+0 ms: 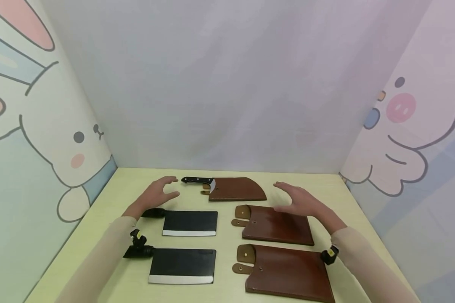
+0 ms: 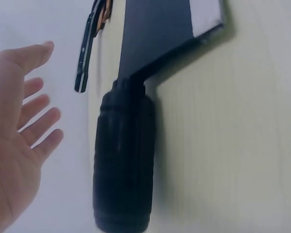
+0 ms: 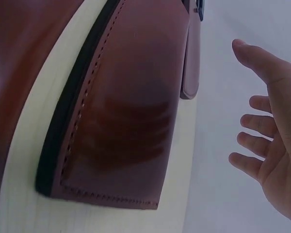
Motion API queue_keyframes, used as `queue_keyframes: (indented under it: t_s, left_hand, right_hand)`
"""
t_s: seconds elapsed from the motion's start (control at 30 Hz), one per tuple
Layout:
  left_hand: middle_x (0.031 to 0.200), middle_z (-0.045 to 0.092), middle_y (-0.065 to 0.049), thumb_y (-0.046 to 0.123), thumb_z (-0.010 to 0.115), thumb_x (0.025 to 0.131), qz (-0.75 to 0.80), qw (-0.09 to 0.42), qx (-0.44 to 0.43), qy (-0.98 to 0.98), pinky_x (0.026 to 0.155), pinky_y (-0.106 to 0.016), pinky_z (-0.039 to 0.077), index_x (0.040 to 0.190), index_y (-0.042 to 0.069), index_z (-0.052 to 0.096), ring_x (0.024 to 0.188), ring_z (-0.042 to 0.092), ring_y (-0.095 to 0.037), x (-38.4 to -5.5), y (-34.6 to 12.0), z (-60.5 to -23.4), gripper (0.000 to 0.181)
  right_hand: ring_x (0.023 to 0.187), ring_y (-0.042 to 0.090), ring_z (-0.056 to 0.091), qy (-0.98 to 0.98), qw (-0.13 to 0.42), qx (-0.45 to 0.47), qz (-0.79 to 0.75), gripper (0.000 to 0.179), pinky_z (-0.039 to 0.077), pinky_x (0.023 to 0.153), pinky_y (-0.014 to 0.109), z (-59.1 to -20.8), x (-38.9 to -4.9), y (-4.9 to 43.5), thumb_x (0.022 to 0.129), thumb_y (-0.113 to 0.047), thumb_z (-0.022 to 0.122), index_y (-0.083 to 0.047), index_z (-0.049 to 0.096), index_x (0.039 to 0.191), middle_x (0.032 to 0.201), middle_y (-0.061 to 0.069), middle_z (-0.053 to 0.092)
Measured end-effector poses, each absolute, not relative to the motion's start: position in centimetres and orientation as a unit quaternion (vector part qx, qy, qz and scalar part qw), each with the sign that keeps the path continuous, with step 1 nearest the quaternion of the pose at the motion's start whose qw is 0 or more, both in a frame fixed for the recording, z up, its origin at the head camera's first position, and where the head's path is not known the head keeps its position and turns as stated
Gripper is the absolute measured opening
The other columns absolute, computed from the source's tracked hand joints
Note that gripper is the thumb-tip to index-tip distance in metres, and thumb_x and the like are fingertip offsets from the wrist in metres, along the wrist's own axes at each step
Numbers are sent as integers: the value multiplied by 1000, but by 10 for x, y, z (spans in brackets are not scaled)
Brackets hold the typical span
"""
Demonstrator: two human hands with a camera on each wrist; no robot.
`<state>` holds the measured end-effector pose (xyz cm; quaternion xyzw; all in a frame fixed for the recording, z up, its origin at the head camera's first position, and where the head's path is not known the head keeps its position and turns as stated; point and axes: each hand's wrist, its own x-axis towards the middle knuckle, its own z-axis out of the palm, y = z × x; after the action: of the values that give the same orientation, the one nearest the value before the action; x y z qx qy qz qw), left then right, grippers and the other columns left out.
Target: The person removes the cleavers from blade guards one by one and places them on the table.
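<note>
My left hand (image 1: 155, 194) hovers with its fingers spread, left of a knife (image 1: 197, 180) whose blade sits inside a brown leather sheath (image 1: 236, 189) at the back. Below that hand lies a cleaver (image 1: 191, 223) with a dark blade and bright edge, its black handle (image 2: 123, 160) large in the left wrist view. A second cleaver (image 1: 183, 266) lies nearer, handle to the left. Holding nothing, my right hand (image 1: 301, 202) is over the far end of an empty-looking brown sheath (image 1: 278, 227), covering its upper right corner in the head view. Another larger sheath (image 1: 288, 271) lies in front.
Everything lies on a pale yellow table (image 1: 227, 235). A grey-white wall (image 1: 227, 92) rises behind it, with cartoon-printed panels (image 1: 53, 139) on either side. Each sheath has a small strap (image 1: 242, 268) with a snap at its left end.
</note>
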<state>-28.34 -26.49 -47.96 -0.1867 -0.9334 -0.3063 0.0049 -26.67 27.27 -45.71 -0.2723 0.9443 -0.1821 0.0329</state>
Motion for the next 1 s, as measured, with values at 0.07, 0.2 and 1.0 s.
queue_keyframes:
  t_s: [0.07, 0.2, 1.0]
  left_hand:
    - [153, 45, -25, 33, 70, 98, -303, 4, -184, -935, 111, -64, 36, 147, -1, 49, 140, 43, -47, -290, -258, -482, 63]
    - [155, 43, -25, 33, 70, 99, -309, -1, -178, -934, 114, -62, 32, 150, -1, 46, 144, 37, -46, -303, -247, -488, 66]
    - [151, 46, -30, 28, 66, 101, -334, -37, -167, -927, 111, -62, 37, 148, -7, 47, 139, 42, -49, -346, -219, -509, 61]
  right_hand:
    - [143, 40, 43, 942, 33, -274, -191, 87, 39, 110, 61, -458, -272, 264, 89, -56, 74, -10, 42, 156, 160, 16, 41]
    - [143, 38, 44, 941, 37, -266, -206, 87, 39, 111, 60, -463, -284, 249, 89, -55, 74, -12, 42, 157, 159, 13, 43]
    - [145, 39, 40, 942, 79, -243, -217, 99, 37, 114, 55, -508, -336, 202, 87, -57, 76, -2, 34, 158, 159, 19, 40]
